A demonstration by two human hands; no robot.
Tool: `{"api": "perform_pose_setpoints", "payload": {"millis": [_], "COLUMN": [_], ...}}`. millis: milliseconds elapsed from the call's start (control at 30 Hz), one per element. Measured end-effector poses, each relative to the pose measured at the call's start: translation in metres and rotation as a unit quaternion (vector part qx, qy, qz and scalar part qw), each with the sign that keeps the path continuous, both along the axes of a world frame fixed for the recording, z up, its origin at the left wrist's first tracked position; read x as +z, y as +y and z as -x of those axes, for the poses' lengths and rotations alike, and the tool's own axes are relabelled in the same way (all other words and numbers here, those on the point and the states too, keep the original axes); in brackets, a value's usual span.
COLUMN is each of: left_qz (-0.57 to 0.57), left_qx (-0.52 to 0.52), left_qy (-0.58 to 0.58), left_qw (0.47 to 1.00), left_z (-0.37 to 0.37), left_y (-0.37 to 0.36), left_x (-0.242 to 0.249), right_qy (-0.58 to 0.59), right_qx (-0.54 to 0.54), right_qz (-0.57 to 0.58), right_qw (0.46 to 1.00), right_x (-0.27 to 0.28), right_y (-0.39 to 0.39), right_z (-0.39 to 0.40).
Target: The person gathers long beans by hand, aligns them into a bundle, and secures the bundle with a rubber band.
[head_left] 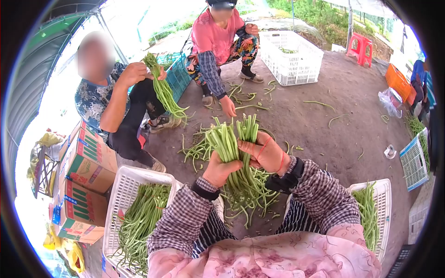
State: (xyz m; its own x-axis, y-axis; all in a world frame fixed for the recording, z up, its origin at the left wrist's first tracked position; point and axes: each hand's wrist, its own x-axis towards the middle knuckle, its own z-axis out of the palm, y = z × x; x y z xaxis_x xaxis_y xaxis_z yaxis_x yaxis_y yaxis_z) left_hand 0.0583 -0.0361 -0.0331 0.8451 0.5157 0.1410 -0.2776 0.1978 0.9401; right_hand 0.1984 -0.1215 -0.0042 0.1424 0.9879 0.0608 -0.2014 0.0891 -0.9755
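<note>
A thick bunch of long green beans [225,143] stands upright between my hands at the middle of the view. My left hand [221,170] is wrapped round its lower left side. From the right, my right hand [266,154] grips a smaller part of the beans [247,129], its fingers closed; a red string circles its wrist area. The two portions touch, and their lower ends hang down over loose beans [252,194] on the ground between my knees.
White crates of beans [124,185] [384,208] flank me. Cardboard boxes [88,162] are stacked at left. A seated person [99,95] holds a bean bunch [164,90]; another crouching person [218,41] reaches toward the ground. Behind are a white crate [296,69] and red stool [360,48].
</note>
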Motion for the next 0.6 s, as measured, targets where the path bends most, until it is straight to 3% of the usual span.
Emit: {"api": "perform_pose_setpoints", "payload": {"millis": [100,233,400,533,600], "left_qz": [0.004,0.09,0.206,0.175,0.138], "left_qx": [-0.025,-0.075,-0.11,-0.102,-0.074], "left_qy": [0.022,0.041,0.048,0.065,0.077], "left_qw": [0.999,0.992,0.971,0.977,0.985], "left_z": [-0.004,-0.002,-0.001,0.0,0.002], "left_y": [0.0,0.006,0.013,0.014,0.018], "left_x": [-0.001,-0.006,-0.011,-0.01,-0.015], "right_qy": [0.0,0.038,-0.036,-0.037,0.026], "right_qx": [0.008,0.066,0.098,0.119,0.136], "right_qz": [0.012,0.03,0.035,0.04,0.018], "right_qw": [1.0,0.997,0.994,0.991,0.99], "right_x": [-0.003,-0.004,-0.006,-0.009,-0.012], "right_y": [0.002,0.003,0.006,0.006,0.006], "right_z": [0.0,-0.009,-0.02,-0.023,-0.026]}}
